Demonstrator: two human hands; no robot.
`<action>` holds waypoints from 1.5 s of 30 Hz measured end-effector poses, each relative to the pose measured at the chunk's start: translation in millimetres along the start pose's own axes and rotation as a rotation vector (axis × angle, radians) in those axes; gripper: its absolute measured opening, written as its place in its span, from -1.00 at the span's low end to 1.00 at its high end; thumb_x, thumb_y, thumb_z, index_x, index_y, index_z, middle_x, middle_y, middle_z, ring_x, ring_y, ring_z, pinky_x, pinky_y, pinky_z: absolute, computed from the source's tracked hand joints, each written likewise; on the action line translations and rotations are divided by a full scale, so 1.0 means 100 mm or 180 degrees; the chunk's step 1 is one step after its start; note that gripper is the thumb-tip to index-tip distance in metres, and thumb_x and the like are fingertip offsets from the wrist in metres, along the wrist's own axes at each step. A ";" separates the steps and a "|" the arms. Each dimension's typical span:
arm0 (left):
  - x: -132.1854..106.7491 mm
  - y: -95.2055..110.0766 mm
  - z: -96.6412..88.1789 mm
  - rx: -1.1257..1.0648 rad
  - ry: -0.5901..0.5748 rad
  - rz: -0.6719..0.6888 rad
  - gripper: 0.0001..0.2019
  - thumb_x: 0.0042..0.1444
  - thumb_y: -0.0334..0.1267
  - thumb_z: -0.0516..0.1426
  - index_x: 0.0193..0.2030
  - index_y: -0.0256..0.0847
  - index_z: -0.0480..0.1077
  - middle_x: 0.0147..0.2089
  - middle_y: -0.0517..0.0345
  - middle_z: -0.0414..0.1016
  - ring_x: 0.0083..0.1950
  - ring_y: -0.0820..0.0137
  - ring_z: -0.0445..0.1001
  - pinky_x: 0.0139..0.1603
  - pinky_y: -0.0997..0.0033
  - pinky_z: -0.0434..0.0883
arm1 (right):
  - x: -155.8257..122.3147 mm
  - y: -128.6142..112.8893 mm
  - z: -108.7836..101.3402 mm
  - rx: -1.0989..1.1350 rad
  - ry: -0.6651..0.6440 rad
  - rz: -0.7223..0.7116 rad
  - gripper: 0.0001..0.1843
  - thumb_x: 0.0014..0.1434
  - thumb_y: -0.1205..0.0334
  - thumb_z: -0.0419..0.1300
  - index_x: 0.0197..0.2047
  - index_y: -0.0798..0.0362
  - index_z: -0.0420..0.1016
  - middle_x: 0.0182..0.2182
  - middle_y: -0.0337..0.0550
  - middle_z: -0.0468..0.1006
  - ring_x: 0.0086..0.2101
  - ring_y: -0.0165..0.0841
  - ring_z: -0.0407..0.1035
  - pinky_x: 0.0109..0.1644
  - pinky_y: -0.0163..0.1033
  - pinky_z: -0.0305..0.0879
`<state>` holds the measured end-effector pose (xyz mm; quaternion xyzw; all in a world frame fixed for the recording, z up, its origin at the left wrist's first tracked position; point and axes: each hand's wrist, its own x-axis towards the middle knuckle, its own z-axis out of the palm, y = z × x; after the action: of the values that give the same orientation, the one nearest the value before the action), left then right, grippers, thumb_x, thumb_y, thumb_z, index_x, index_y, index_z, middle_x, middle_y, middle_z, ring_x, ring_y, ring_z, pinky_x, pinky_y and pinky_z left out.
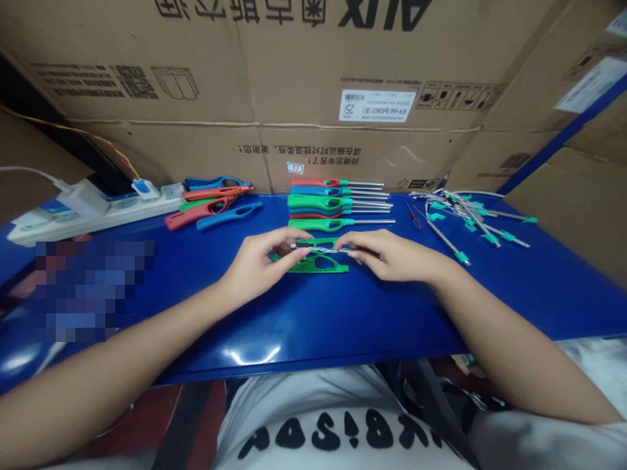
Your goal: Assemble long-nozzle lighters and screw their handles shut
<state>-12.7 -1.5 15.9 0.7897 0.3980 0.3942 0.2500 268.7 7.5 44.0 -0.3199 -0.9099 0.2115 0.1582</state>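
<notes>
Both hands are at the middle of the blue table, over two green lighter handle shells [316, 264]. My left hand [259, 258] is closed, thumb and fingers pinching a small dark part with thin whitish wires [322, 249]. Facing it, my right hand [386, 253] pinches the other end of those wires, where a short metallic piece shows at the fingertips. The wires stretch across the gap between the hands. One green shell lies nearer me; the other is partly hidden behind the wires and fingers.
Behind my hands lie several long-nosed lighters [343, 203]. Loose coloured handle shells [218, 202] are at back left, beside a power strip [122, 205]. To the right are a screwdriver [417, 220] and a pile of metal tubes with teal ends [473, 215]. A cardboard wall [274, 85] stands behind.
</notes>
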 end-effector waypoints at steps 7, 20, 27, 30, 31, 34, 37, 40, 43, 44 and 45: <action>0.04 0.03 -0.06 0.0256 0.0010 0.0200 -0.73 0.26 -0.05 0.23 -0.09 -0.17 0.65 -0.15 0.05 0.68 -0.27 0.38 0.56 -0.14 0.43 0.51 | -0.02 -0.04 -0.03 0.0327 -0.0244 0.0116 -0.65 0.40 0.25 0.06 0.20 0.04 0.41 -0.42 -0.28 0.47 -0.48 -0.43 0.27 -0.34 -0.33 0.19; 0.07 -0.16 -0.02 -0.0116 -0.0577 -0.0272 -0.65 0.19 0.00 0.27 -0.03 -0.20 0.64 -0.14 0.02 0.65 -0.26 0.37 0.56 -0.26 0.42 0.47 | 0.00 0.04 -0.04 0.0244 -0.0285 0.0237 -0.75 0.36 0.16 0.15 -0.09 0.11 0.59 -0.18 -0.03 0.63 -0.23 -0.31 0.46 -0.12 -0.21 0.37; 0.11 -0.13 -0.09 -0.0500 -0.0617 -0.0495 -0.62 0.16 0.04 0.29 -0.06 -0.22 0.65 -0.08 -0.04 0.67 -0.12 0.25 0.63 -0.06 0.29 0.56 | -0.01 0.05 -0.05 0.0385 -0.0289 0.0492 -0.75 0.27 0.18 0.24 -0.05 0.13 0.60 -0.21 -0.05 0.66 -0.26 -0.32 0.51 -0.16 -0.25 0.41; 0.13 -0.11 -0.13 -0.0275 -0.0735 -0.0360 -0.64 0.17 0.04 0.28 -0.07 -0.18 0.66 -0.08 -0.01 0.68 -0.13 0.26 0.63 -0.08 0.31 0.56 | -0.01 0.05 -0.05 0.0430 -0.0312 0.0488 -0.80 0.25 0.19 0.25 -0.14 0.12 0.62 -0.28 -0.09 0.67 -0.31 -0.35 0.51 -0.22 -0.28 0.39; 0.13 -0.11 -0.14 -0.0203 -0.0803 -0.0301 -0.66 0.17 0.02 0.27 -0.07 -0.17 0.66 -0.09 0.00 0.68 -0.14 0.27 0.63 -0.09 0.32 0.56 | -0.01 0.06 -0.05 0.0414 -0.0335 0.0469 -0.81 0.26 0.19 0.25 -0.16 0.11 0.62 -0.29 -0.10 0.68 -0.32 -0.36 0.51 -0.22 -0.29 0.38; 0.13 -0.11 -0.16 0.0039 -0.0984 -0.0117 -0.71 0.21 -0.04 0.24 -0.08 -0.15 0.66 -0.12 0.03 0.69 -0.17 0.30 0.63 -0.12 0.37 0.54 | -0.01 0.07 -0.05 0.0284 -0.0400 0.0451 -0.83 0.26 0.20 0.25 -0.19 0.10 0.64 -0.30 -0.11 0.67 -0.32 -0.37 0.51 -0.24 -0.30 0.35; 0.12 -0.11 -0.17 0.0262 -0.1032 0.0034 -0.72 0.23 -0.06 0.21 -0.10 -0.16 0.66 -0.14 0.04 0.69 -0.19 0.32 0.63 -0.13 0.39 0.52 | 0.00 0.09 -0.03 0.0145 -0.0419 0.0438 -0.85 0.26 0.23 0.26 -0.21 0.10 0.64 -0.29 -0.11 0.66 -0.31 -0.37 0.50 -0.24 -0.31 0.33; 0.11 -0.09 -0.16 0.0411 -0.1009 0.0162 -0.73 0.27 -0.08 0.19 -0.11 -0.16 0.66 -0.13 0.04 0.68 -0.17 0.32 0.62 -0.12 0.38 0.51 | 0.00 0.11 -0.02 0.0003 -0.0421 0.0401 -0.86 0.26 0.25 0.26 -0.21 0.11 0.64 -0.28 -0.11 0.65 -0.31 -0.37 0.49 -0.25 -0.32 0.32; 0.11 -0.07 -0.15 0.0515 -0.0962 0.0252 -0.73 0.28 -0.07 0.18 -0.12 -0.15 0.65 -0.14 0.04 0.67 -0.19 0.32 0.61 -0.13 0.38 0.50 | 0.01 0.13 -0.01 -0.0196 -0.0413 0.0356 -0.86 0.26 0.25 0.27 -0.22 0.09 0.65 -0.28 -0.12 0.64 -0.32 -0.37 0.47 -0.27 -0.31 0.29; 0.11 -0.07 -0.14 0.0536 -0.0955 0.0273 -0.73 0.28 -0.06 0.18 -0.13 -0.16 0.65 -0.15 0.03 0.67 -0.20 0.32 0.61 -0.14 0.38 0.50 | 0.01 0.13 -0.01 -0.0268 -0.0407 0.0335 -0.86 0.27 0.24 0.27 -0.22 0.08 0.66 -0.28 -0.12 0.64 -0.32 -0.37 0.47 -0.27 -0.31 0.28; 0.11 -0.07 -0.14 0.0559 -0.0951 0.0282 -0.73 0.28 -0.06 0.18 -0.14 -0.16 0.65 -0.16 0.03 0.66 -0.20 0.33 0.61 -0.14 0.39 0.50 | 0.01 0.13 -0.01 -0.0339 -0.0394 0.0310 -0.86 0.27 0.24 0.27 -0.22 0.07 0.67 -0.27 -0.12 0.64 -0.31 -0.36 0.48 -0.26 -0.30 0.28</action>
<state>-23.1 12.1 23.6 0.8751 0.3541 0.2469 0.2188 275.4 17.7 38.1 -0.3581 -0.9113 0.1896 0.0739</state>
